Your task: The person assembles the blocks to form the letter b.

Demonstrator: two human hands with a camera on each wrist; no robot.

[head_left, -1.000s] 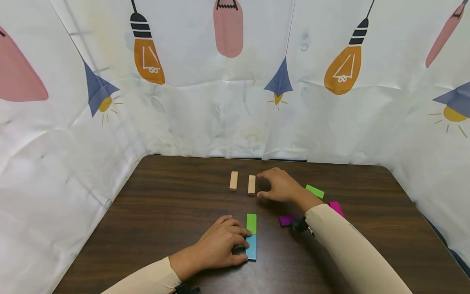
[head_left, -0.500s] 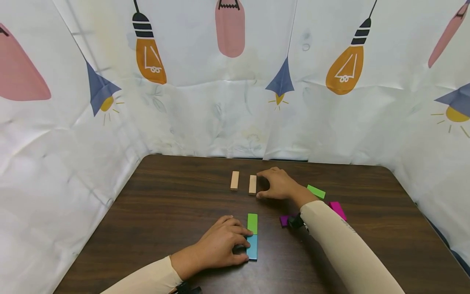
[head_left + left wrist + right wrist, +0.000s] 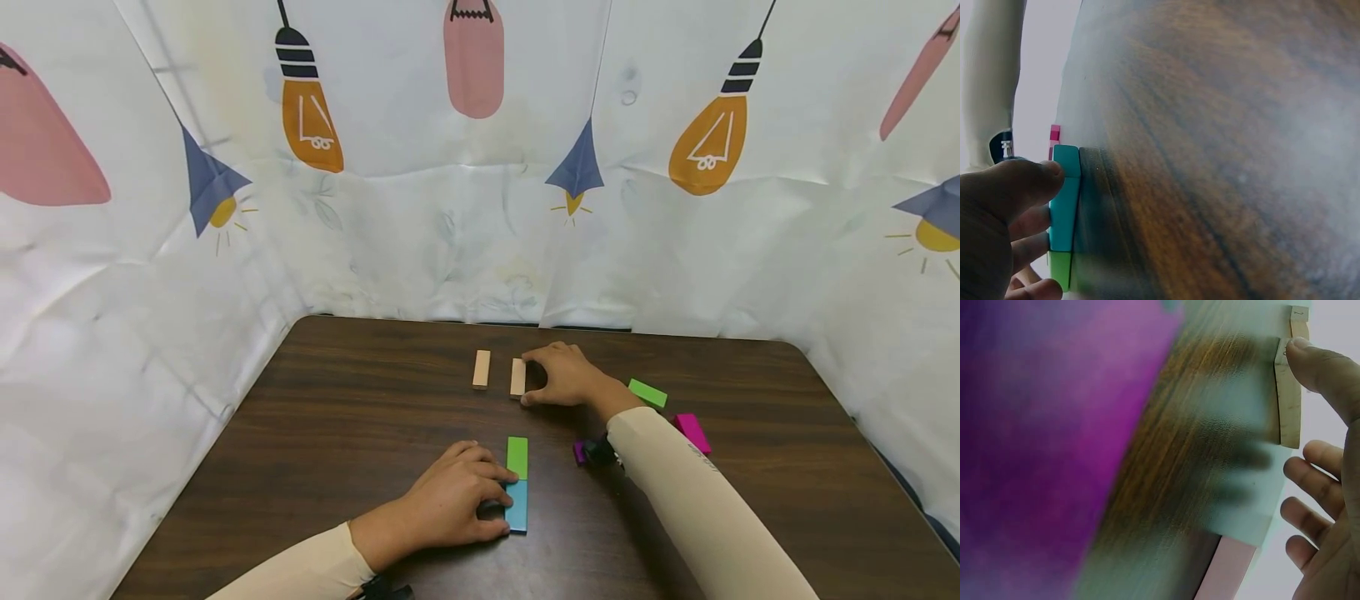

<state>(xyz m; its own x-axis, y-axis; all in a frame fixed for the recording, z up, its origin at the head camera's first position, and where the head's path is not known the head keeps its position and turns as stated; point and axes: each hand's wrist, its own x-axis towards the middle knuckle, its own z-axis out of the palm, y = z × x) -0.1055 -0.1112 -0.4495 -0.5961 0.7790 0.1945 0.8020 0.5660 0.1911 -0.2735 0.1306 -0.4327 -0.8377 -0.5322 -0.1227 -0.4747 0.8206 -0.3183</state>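
Flat on the table (image 3: 360,400), a green block (image 3: 517,458) lies end to end with a light blue block (image 3: 517,507). My left hand (image 3: 450,492) rests beside them, its fingertips touching their left side and its thumb by the near end of the blue one. Farther off lie two plain wooden blocks (image 3: 482,369), side by side with a gap. My right hand (image 3: 562,375) is at the right-hand wooden block (image 3: 518,378); in the right wrist view the thumb (image 3: 1313,359) touches that block's near end, while the other fingers (image 3: 1313,481) spread loosely beyond its far end.
To the right lie another green block (image 3: 648,393) and a magenta block (image 3: 692,432), near the right forearm. A purple block (image 3: 579,452) shows partly under the right wrist. A white printed curtain (image 3: 420,242) surrounds the table's far side and edges.
My right hand has edged slightly left, closer to the right-hand wooden block, and its forearm now covers more of the purple block. My left hand stays at the green and blue blocks.
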